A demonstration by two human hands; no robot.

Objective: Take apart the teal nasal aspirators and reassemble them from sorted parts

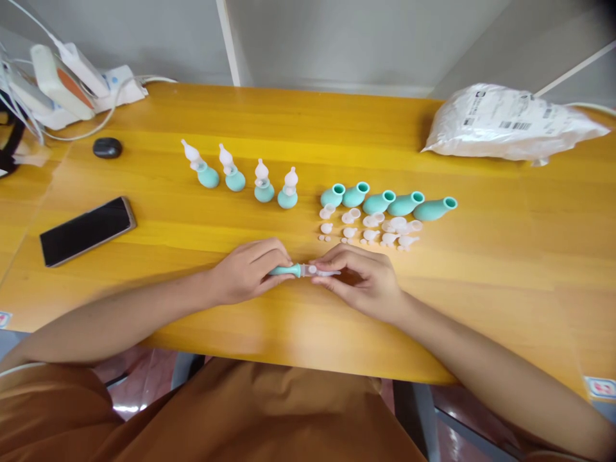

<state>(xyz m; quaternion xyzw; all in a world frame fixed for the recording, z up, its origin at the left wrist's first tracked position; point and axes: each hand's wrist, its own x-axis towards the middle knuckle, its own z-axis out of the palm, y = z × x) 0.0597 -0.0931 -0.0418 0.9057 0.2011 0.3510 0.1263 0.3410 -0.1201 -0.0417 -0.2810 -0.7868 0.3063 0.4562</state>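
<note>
My left hand [255, 268] is closed around a teal squeeze bulb [285, 271], its neck pointing right. A translucent connector [308, 270] joins the bulb's mouth to a clear soft nozzle [329, 273]. Thumb and fingers of my right hand [363, 274] pinch that nozzle. Beyond my right hand lie small clear cups [373, 220], soft nozzle tips [371, 235] and tiny clear pieces [364, 242] in rows. Behind them several loose teal bulbs [379, 202] rest on their sides, mouths open. Several assembled bulb aspirators [262, 183] stand in a row further left.
The wooden table [505, 256] carries a dark phone [88, 231] and a black mouse [107, 147] at left. Chargers and cables crowd a power strip [126, 85] in the back left corner. A white plastic parcel [510, 122] lies at back right, before a grey partition [337, 42].
</note>
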